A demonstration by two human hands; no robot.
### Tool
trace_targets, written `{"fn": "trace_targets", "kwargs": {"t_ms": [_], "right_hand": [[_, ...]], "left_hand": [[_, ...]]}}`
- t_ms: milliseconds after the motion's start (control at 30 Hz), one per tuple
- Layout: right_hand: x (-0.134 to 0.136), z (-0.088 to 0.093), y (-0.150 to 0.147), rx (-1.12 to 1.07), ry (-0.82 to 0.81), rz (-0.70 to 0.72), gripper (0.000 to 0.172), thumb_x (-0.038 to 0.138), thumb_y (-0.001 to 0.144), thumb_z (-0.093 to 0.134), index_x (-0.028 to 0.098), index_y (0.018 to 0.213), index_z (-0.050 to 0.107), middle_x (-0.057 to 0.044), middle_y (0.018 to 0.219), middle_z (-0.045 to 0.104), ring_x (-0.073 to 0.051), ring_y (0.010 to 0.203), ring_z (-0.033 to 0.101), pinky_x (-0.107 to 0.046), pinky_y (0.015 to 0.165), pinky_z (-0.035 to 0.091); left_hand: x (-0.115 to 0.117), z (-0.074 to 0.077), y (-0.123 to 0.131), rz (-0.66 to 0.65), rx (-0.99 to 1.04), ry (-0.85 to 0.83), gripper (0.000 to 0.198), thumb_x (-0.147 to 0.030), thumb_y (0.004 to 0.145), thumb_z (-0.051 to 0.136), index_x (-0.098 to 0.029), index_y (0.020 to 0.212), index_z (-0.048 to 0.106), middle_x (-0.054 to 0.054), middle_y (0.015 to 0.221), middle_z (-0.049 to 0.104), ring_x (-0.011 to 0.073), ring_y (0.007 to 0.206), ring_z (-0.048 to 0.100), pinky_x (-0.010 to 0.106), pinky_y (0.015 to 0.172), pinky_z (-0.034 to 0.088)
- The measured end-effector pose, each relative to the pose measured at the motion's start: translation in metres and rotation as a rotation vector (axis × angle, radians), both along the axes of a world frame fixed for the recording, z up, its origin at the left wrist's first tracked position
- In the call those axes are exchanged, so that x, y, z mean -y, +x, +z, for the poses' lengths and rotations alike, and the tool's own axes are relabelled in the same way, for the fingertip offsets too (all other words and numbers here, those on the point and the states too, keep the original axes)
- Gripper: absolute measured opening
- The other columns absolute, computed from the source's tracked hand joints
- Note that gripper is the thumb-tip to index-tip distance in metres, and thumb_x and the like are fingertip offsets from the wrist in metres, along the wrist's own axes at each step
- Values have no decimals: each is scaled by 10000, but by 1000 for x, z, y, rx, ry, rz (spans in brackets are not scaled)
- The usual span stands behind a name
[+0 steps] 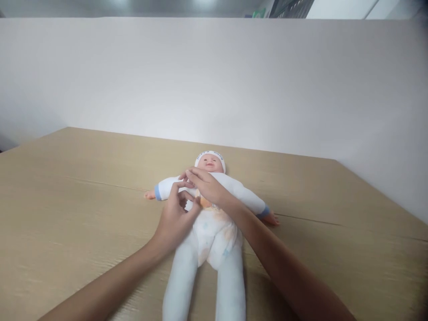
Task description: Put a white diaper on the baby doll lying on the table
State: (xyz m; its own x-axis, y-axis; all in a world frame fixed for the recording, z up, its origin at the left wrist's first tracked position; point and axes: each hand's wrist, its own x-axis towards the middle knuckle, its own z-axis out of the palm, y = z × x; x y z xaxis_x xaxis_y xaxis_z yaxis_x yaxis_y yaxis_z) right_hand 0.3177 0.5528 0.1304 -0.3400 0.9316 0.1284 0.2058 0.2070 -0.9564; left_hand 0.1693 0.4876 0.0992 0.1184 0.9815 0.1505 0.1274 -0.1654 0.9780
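Note:
A baby doll (230, 183) lies on its back, head away from me, arms spread and legs toward me. It has a white long-sleeved top with blue cuffs, white leggings, a white cap (199, 157) with lettering, and a patterned diaper (209, 227) around its hips. My left hand (177, 207) is at the side of the doll's belly, fingers curved and thumb apart. Across the chest reaches my right hand (207, 185), fingers stretched toward the left hand's fingertips. The hands meet or overlap there; whether they touch cloth is hard to see.
The doll rests on a wide wooden table (83, 214) with a thin seam running across it. Behind the table's far edge stands a plain white partition (214, 84). Above it show ceiling lights and a dark slatted object (290, 9).

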Motion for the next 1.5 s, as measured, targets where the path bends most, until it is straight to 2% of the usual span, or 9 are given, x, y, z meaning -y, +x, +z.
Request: {"fn": "trace_targets", "kwargs": {"t_ms": [233,433,667,867,1067,1167,1267,1400,1500], "right_hand": [[-2,-3,3,-4,74,3,395,482,1114,447,219,1018,725,-22,999,677,-176,936,591,-322,944,475],[5,-3,-2,-11,37,-33,452,601,1115,435,242,957,660,-5,963,681,-175,902,629,-292,798,501],[6,-4,-3,-12,-19,-22,578,732,1083,405,249,823,586,38,638,544,-163,650,575,-302,649,478],[5,-2,-5,-113,-46,-123,578,795,1015,489,248,919,650,4,757,619,-176,674,606,-299,583,496],[6,3,-4,-124,-79,-105,611,794,1017,473,234,911,696,-38,811,680,-200,759,661,-307,669,543],[4,1,-3,-135,-29,-90,663,807,1019,442,223,863,714,-53,908,710,-191,843,662,-310,788,546],[0,-2,-3,-116,38,-78,687,791,1039,388,213,853,708,-52,887,696,-187,853,630,-327,843,523],[4,4,-1,-99,200,-162,471,630,1070,484,227,928,683,-40,909,678,-196,877,615,-340,861,509],[23,17,7,-62,360,-263,316,486,1096,497,242,967,652,-45,954,685,-211,918,636,-356,888,506]], "left_hand": [[-9,-3,-16,146,76,16,368,-320,960,730,-269,1264,528,-43,809,655,157,787,627,258,730,463],[-8,6,4,41,-63,53,437,-295,924,753,-262,1296,526,-43,810,665,171,779,643,266,694,462],[-15,7,9,23,-139,128,438,-316,920,742,-247,1309,554,-31,849,604,159,731,590,264,641,415],[-19,9,15,-4,-138,131,398,-307,925,725,-246,1273,542,-57,752,569,159,660,564,266,618,392],[-16,8,12,-112,-135,182,375,-313,923,740,-235,1218,521,-66,748,496,158,672,524,277,642,395],[-10,4,0,-232,-87,191,297,-357,983,696,-226,1217,566,-2,876,561,184,787,550,300,715,428],[-6,-3,-13,-261,-50,156,255,-409,1078,581,-234,1263,593,50,1007,633,212,916,559,334,856,446],[-6,-11,-18,-228,-27,144,250,-399,1044,665,-254,1238,602,47,1104,637,208,963,536,323,936,431],[-8,-16,-20,-215,-14,150,264,-383,1003,732,-260,1202,609,49,1209,624,198,973,516,313,967,425]]}}
